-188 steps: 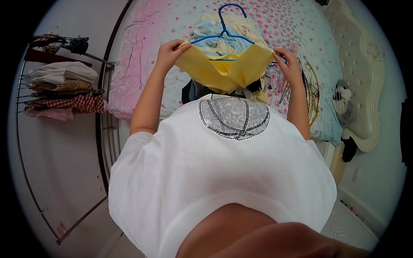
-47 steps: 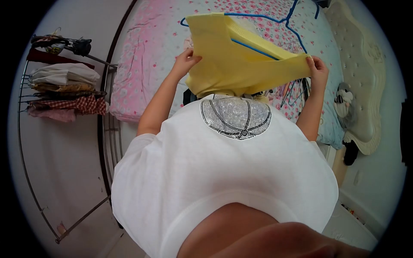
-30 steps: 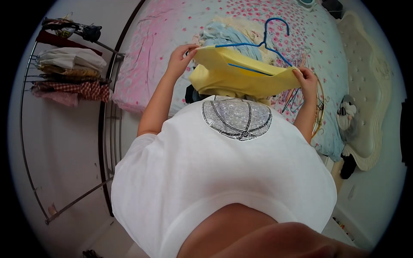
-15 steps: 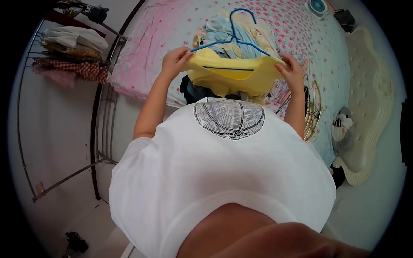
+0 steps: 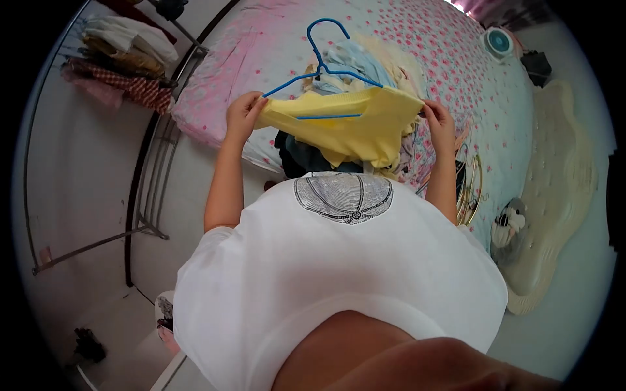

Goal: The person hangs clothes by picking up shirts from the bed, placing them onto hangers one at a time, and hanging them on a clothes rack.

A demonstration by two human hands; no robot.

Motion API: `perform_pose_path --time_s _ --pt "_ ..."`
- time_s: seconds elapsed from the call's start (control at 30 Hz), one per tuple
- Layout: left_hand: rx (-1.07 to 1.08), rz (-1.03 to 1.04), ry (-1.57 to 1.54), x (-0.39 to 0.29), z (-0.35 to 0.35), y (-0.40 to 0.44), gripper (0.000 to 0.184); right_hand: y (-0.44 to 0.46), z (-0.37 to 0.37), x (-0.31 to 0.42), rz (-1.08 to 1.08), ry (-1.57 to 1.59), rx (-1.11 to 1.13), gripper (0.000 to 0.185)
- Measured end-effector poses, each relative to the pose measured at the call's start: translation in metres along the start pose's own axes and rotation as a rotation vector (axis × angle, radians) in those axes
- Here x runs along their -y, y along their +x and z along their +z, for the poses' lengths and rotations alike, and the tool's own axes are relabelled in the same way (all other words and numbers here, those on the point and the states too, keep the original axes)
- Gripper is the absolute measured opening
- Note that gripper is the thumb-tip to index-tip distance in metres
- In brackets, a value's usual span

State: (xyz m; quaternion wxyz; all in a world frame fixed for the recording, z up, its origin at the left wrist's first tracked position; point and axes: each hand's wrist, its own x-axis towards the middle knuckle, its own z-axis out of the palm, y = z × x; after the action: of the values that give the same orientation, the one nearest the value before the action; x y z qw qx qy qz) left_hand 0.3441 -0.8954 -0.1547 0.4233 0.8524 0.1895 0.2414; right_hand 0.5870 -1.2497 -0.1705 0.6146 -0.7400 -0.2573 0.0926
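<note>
A blue hanger (image 5: pixel 321 64) stands hook up inside a yellow knit top (image 5: pixel 352 138), its lower bar showing through the neck opening. My left hand (image 5: pixel 244 117) is closed at the left shoulder, pinching the fabric beside the hanger's left end. At the opposite shoulder, my right hand (image 5: pixel 439 125) pinches the cloth between thumb and fingers. The hanger's right arm runs in under the yellow fabric there, so its tip is hidden. Behind the top lies a pile of light blue and cream clothes (image 5: pixel 355 55), with dark clothes (image 5: pixel 303 155) below it.
The pile rests on a bed with a pink floral sheet (image 5: pixel 215 78). Several loose hangers (image 5: pixel 471 195) lie at the right, near a cream padded headboard (image 5: pixel 548 215). On the left, clothes (image 5: pixel 130 58) hang from a metal rack. A small fan (image 5: pixel 499 42) stands at the far right.
The hanger and yellow top have shifted left and tilted, the left side lower. My right hand has drawn its shoulder outward, past the hanger's right arm. The camera view has turned slightly.
</note>
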Motion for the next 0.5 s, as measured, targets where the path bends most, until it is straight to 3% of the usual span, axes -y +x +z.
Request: perform_pose_path --time_s 0.23,0.33,0.5 --pt "-0.116 -0.038 0.030 0.032 -0.056 -0.015 0.019 0.016 0.067 0.034 -0.005 0.158 0.180 0.021" --pt "-0.170 -0.044 0.054 0.060 -0.090 -0.026 0.019 0.027 0.111 0.028 -0.087 0.048 0.252 0.021" --pt "-0.233 -0.100 0.093 0.078 -0.181 -0.049 0.021 0.038 0.213 0.072 -0.084 0.050 0.361 0.021"
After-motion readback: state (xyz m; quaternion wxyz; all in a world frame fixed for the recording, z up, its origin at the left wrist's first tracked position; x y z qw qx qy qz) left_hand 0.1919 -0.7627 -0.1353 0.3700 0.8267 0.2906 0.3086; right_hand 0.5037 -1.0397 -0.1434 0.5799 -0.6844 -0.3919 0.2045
